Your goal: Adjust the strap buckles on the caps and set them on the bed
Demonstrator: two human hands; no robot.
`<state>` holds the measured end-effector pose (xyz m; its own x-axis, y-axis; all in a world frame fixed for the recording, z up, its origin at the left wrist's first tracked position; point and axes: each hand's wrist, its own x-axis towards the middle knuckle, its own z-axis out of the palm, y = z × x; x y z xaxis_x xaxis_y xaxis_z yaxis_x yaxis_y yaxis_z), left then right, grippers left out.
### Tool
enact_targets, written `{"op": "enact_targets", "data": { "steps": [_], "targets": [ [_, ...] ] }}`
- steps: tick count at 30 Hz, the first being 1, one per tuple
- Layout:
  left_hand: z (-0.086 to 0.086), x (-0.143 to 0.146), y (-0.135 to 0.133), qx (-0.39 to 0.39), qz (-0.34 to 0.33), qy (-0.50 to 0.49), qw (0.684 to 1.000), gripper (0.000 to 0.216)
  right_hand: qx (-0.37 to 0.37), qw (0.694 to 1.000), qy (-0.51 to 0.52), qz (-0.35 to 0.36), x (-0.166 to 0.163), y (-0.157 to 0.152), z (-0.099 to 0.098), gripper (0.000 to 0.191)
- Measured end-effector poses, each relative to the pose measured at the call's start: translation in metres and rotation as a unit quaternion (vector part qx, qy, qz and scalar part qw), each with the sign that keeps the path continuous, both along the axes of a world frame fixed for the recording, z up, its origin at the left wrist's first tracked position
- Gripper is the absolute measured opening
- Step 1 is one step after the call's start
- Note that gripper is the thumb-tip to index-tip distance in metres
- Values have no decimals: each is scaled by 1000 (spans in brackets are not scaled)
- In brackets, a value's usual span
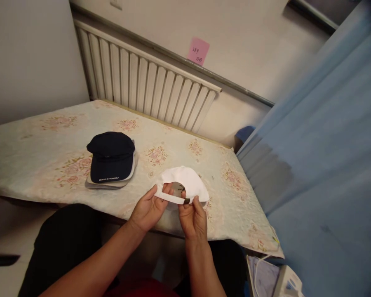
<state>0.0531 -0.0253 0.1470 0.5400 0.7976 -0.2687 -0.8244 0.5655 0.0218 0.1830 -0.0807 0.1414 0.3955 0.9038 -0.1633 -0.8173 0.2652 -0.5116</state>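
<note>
both hands (170,210) on the white cap's (188,181) back strap (173,199)

Soft, even indoor light with a warm cast fills the frame, moderately bright. The white cap (188,179) at centre is nearly blown out and its folds are hard to read, while the navy cap (111,154) shows little detail in its dark crown. A soft grey shadow lies on the blue cloth (327,144) right of centre. The radiator (142,82) and the table (34,152) edges bow from wide-angle distortion. The upper right corner darkens and blurs.
</note>
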Motion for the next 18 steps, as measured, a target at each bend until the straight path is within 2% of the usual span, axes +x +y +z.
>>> {"op": "enact_targets", "data": {
  "steps": [6,10,14,18],
  "targets": [
    [1,1,-3,5,-6,6,1000,42,31,999,6,27,-5,2,8,27],
    [3,0,-3,10,5,8,1000,44,10,1000,5,-3,-1,5,11,19],
    [3,3,-4,16,-10,9,1000,44,-9,999,34,-36,6,5,7,18],
    [3,7,-4,33,-9,5,999,46,21,999,19,-18,3,1,5,21]
  ]
}}
